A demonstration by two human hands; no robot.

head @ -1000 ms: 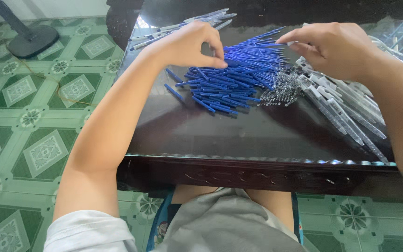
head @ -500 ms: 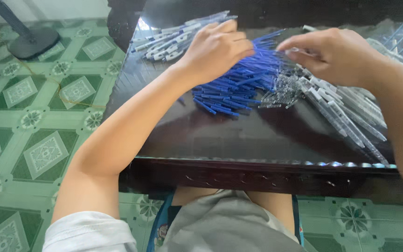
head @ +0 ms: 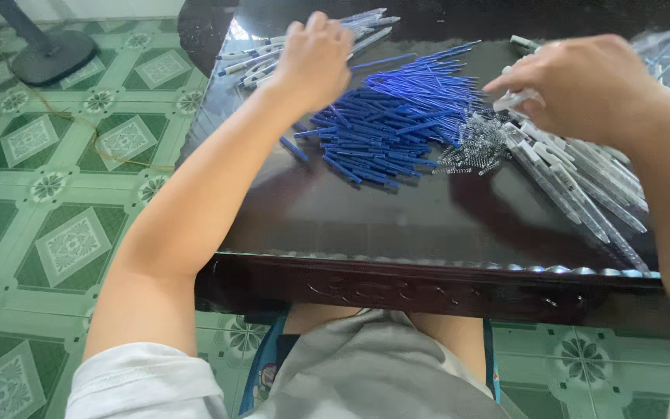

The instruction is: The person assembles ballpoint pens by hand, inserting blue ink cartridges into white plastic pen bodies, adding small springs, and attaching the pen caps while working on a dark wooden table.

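My left hand (head: 316, 58) reaches to the far left of the dark table (head: 397, 225). It hovers knuckles-up over a heap of finished pens (head: 253, 66), and its curled fingers hide whatever is under them. A pile of thin blue refills (head: 397, 124) lies mid-table, to the right of that hand. My right hand (head: 583, 85) pinches a clear pen barrel (head: 515, 99) just above a small cluster of metal springs (head: 474, 146). Many more clear barrels (head: 583, 182) fan out under and in front of the right hand.
The table's carved front edge (head: 428, 283) sits just above my lap in grey shorts (head: 374, 372). Green patterned floor tiles (head: 56, 233) lie to the left, with a dark round stand base (head: 56, 58) at the far left.
My left hand has moved from the blue refill pile up and left to the heap of finished pens. The right hand stayed near the springs, now showing a clear barrel in its fingers.
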